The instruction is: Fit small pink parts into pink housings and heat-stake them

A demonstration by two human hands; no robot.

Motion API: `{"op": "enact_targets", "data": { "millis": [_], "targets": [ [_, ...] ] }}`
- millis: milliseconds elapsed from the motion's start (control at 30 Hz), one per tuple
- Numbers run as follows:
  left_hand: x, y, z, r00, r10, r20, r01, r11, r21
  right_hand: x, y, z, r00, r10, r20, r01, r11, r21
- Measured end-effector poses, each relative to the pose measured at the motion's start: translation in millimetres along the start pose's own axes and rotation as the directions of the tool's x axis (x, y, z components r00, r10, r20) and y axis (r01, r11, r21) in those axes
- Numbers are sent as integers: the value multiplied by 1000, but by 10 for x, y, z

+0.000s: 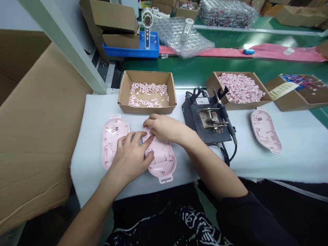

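A pink plastic shell [164, 159] with a looped tab at its near end lies on the white work surface in front of me. My left hand [132, 153] rests over its left side, fingers spread, the fingertips touching the shell. At the shell's far end, my right hand [161, 127] has its fingers bent and drawn together against the inside; whatever they hold is hidden. A second pink shell [110, 143], open side up, lies to the left, partly covered by my left hand.
Ahead stands a cardboard box [147, 110] with small pink pieces. A black soldering device [205, 119] sits to the right, near a box of pink parts [241, 87] and a third shell [265, 130]. A large carton [38, 136] borders the left; a blue tray [130, 51] is behind.
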State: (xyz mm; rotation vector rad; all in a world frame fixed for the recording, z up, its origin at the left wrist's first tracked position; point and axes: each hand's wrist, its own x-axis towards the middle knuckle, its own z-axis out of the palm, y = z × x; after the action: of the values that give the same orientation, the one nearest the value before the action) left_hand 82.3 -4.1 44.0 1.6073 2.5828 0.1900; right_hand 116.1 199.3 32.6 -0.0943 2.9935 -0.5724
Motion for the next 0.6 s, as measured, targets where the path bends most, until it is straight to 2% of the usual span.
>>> {"op": "enact_targets", "data": {
  "millis": [100, 167, 233, 267, 300, 333, 367, 400, 433, 467, 533, 600],
  "targets": [
    [-17, 3, 27, 1000, -2, -29, 1, 1000, -12, -10, -72, 34, 1000, 9, -15, -9, 1000, -5],
    [-33, 7, 48, 999, -1, -38, 0, 1000, -21, -131, -187, -53, 999, 28, -35, -29, 999, -27],
    [-46, 6, 69, 999, 7, -54, -9, 999, -40, -381, -271, -246, 989, 28, -145, -34, 999, -40],
    [-50, 1, 80, 998, 14, -61, -17, 999, -48, -547, -274, -368, 967, 29, -252, -40, 998, -40],
    [-51, -7, 89, 998, 22, -65, -26, 998, -54, -730, -240, -491, 921, 48, -387, -64, 997, -30],
    [-48, -20, 100, 997, 29, -68, -33, 998, -56, -921, -170, -602, 839, 92, -536, -121, 993, -18],
    [-40, -38, 112, 997, 36, -67, -39, 998, -54, -1110, -68, -689, 737, 166, -656, -218, 976, 2],
    [-28, -63, 128, 996, 45, -71, -49, 997, -51, -1292, 60, -745, 636, 254, -729, -333, 942, 38],
    [-12, -92, 149, 995, 54, -80, -58, 997, -49, -1457, 204, -766, 559, 332, -760, -433, 898, 75],
    [7, -124, 176, 994, 58, -96, -63, 997, -45, -1602, 357, -755, 532, 412, -739, -501, 858, 117],
    [51, -190, 241, 987, 74, -140, -80, 996, -34, -1813, 657, -659, 565, 516, -644, -541, 821, 183],
    [82, -240, 298, 981, 99, -170, -104, 994, -22, -1918, 904, -532, 639, 552, -536, -524, 822, 223]
  ]
}}
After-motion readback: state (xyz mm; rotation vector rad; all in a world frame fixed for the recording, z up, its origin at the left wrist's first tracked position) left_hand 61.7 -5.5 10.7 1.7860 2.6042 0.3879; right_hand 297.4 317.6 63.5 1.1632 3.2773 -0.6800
